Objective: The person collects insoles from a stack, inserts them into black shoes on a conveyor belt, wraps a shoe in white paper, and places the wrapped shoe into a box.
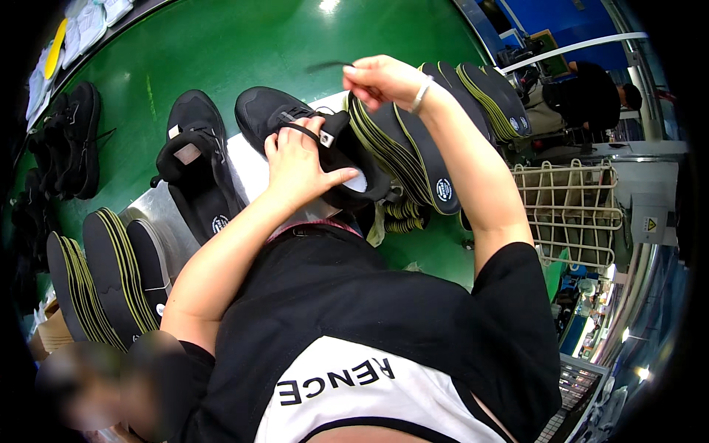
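My left hand grips the upper of a black shoe in front of me. Its fingers bend over the lacing and tongue, the thumb spreads across the shoe opening, and a black lace loops over the fingers. Raised to the right of the toe, my right hand is closed in a pinch. From it a thin dark strand sticks out to the left, blurred, apparently a lace end. Beside the held shoe, on the left, stands a second black shoe, with its opening toward me.
Stacked black insoles with yellow edges stand at the right, with more insoles at the left. Both shoes rest on a metal bench. More black shoes lie far left. A wire rack and another person are at the right.
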`<action>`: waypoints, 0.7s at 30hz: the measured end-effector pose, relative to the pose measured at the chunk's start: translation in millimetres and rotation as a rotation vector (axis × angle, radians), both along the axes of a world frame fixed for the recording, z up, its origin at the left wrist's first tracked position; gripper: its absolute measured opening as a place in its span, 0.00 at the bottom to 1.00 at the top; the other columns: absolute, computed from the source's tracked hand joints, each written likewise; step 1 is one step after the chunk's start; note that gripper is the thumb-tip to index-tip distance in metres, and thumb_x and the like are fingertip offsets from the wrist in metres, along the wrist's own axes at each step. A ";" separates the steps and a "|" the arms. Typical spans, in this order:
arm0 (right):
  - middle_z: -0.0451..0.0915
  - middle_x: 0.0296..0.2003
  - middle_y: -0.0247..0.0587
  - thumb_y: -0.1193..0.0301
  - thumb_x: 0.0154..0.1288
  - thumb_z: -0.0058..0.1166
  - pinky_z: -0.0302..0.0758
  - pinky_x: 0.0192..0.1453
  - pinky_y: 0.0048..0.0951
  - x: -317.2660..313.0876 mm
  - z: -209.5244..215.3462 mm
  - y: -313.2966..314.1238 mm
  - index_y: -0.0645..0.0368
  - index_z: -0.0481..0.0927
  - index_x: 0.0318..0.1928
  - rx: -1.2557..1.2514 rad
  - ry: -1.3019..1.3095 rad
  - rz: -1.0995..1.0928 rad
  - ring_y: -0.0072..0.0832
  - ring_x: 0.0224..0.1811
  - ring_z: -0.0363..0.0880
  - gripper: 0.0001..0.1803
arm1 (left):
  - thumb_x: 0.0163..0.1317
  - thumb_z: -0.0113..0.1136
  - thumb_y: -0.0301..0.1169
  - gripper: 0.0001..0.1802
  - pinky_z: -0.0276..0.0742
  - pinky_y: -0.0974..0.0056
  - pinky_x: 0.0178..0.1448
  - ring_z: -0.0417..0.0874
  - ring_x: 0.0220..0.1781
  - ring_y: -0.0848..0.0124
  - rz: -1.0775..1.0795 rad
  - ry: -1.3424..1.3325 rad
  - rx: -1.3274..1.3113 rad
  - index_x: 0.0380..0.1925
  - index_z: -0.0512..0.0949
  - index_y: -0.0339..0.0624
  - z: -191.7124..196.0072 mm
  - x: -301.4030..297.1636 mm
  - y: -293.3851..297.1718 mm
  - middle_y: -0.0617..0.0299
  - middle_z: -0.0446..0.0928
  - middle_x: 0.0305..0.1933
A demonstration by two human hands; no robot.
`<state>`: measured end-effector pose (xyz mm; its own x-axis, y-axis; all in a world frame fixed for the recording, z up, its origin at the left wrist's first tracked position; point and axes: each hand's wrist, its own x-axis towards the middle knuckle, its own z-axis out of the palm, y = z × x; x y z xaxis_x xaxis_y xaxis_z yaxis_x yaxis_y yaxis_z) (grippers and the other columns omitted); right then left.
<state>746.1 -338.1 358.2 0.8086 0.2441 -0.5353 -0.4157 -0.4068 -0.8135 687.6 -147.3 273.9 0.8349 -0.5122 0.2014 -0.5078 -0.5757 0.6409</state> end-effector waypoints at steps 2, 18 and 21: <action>0.74 0.23 0.32 0.60 0.58 0.46 0.67 0.25 0.17 7.3 -9.2 12.0 0.59 0.69 0.42 -0.012 -0.152 -0.089 0.16 0.22 0.70 0.17 | 0.36 0.62 0.41 0.35 0.49 0.52 0.57 0.60 0.54 0.60 0.016 -0.102 0.028 0.48 0.63 0.45 -6.1 -6.7 -3.6 0.52 0.62 0.50; 0.67 0.46 0.55 0.46 0.38 0.58 0.64 0.52 0.35 -162.1 -14.2 -144.0 0.63 0.64 0.49 -1.302 0.019 -0.369 0.45 0.49 0.66 0.42 | 0.56 0.46 0.32 0.13 0.69 0.58 0.41 0.74 0.38 0.54 -0.047 0.192 -0.135 0.39 0.69 0.38 2.5 48.1 -0.3 0.43 0.73 0.34; 0.67 0.46 0.56 0.46 0.34 0.60 0.64 0.52 0.35 -174.7 -27.3 -138.6 0.63 0.63 0.50 -1.226 -0.013 -0.447 0.43 0.49 0.66 0.45 | 0.55 0.49 0.34 0.14 0.68 0.66 0.43 0.76 0.38 0.66 -0.103 0.398 -0.261 0.36 0.71 0.34 -19.7 82.4 4.4 0.52 0.75 0.34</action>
